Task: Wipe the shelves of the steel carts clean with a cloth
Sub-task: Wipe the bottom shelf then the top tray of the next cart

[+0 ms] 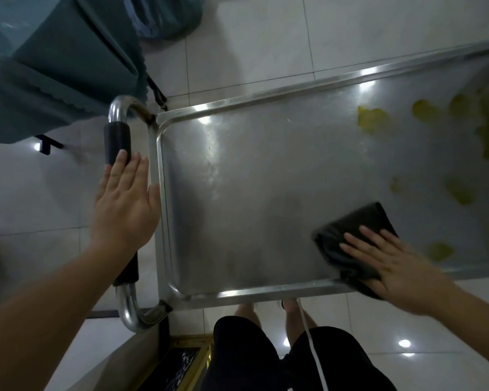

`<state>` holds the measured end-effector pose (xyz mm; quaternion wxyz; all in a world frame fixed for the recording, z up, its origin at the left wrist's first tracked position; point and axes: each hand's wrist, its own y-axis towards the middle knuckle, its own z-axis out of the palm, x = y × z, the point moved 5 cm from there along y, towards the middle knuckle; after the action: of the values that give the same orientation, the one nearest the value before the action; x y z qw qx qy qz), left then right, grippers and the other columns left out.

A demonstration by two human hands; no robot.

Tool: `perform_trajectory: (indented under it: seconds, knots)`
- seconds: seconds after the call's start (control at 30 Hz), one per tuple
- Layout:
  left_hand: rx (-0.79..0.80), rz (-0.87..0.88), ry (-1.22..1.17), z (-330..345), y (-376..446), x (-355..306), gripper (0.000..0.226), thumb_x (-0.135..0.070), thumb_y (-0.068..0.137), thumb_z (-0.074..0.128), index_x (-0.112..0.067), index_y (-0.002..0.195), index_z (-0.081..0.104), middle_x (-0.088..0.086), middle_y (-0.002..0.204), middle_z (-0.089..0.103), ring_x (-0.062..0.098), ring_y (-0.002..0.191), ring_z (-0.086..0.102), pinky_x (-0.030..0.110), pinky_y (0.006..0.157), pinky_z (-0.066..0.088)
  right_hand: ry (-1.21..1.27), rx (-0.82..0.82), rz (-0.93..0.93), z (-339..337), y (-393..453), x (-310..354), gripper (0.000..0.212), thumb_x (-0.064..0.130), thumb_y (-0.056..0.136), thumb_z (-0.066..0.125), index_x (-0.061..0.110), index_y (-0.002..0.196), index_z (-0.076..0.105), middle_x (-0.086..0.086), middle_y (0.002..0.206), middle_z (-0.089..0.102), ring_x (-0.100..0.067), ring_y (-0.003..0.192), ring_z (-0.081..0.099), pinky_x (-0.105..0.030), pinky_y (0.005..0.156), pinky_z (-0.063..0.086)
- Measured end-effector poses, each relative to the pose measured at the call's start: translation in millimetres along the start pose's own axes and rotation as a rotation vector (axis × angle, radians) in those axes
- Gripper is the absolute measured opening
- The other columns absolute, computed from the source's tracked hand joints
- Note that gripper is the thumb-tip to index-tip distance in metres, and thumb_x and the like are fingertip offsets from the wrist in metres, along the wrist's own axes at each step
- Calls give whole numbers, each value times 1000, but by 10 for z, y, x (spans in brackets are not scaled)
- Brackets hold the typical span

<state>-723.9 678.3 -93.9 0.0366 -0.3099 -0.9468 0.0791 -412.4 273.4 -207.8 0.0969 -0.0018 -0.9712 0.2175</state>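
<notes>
Right hand [390, 261], fingers flat, presses folded dark cloth [353, 238] at five o'clock on steel shelf [251, 193], whose long axis runs nine-to-three; left hand [124, 198], spread flat, rests on handle [117, 142].

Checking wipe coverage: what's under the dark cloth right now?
The dark cloth lies flat on the steel shelf, overlapping its near rim, pressed by the right hand. Whether yellow smears lie beneath is hidden.
</notes>
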Motion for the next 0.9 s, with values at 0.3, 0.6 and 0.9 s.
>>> perform_trajectory:
  seconds: [0.3, 0.6, 0.9]
  knots:
    - [-14, 6, 12, 10, 4, -6, 68, -50, 112, 12, -12, 167, 24, 5, 175, 18, 12, 163, -6, 44, 133, 0, 163, -87, 349, -1036, 1732, -1371, 81, 68, 90, 16, 36, 164, 4, 10, 172, 4, -21, 160, 3, -45, 127, 5]
    - [-22, 4, 10, 15, 25, -1, 68, -50, 111, 14, -12, 166, 27, 5, 175, 22, 12, 163, -4, 46, 133, 3, 252, -77, 453, -1281, 2197, -1509, 91, 76, 84, 8, 35, 165, 1, 13, 173, -6, -19, 159, -7, -44, 127, -2]
    - [0, 17, -11, -6, 20, -26, 69, -50, 110, 12, -12, 167, 26, 5, 175, 20, 13, 163, -5, 43, 133, -1, 310, -204, 481, -252, 429, -317, 76, 61, 97, 24, 25, 164, 22, 2, 171, 15, -25, 159, 6, -51, 127, 10]
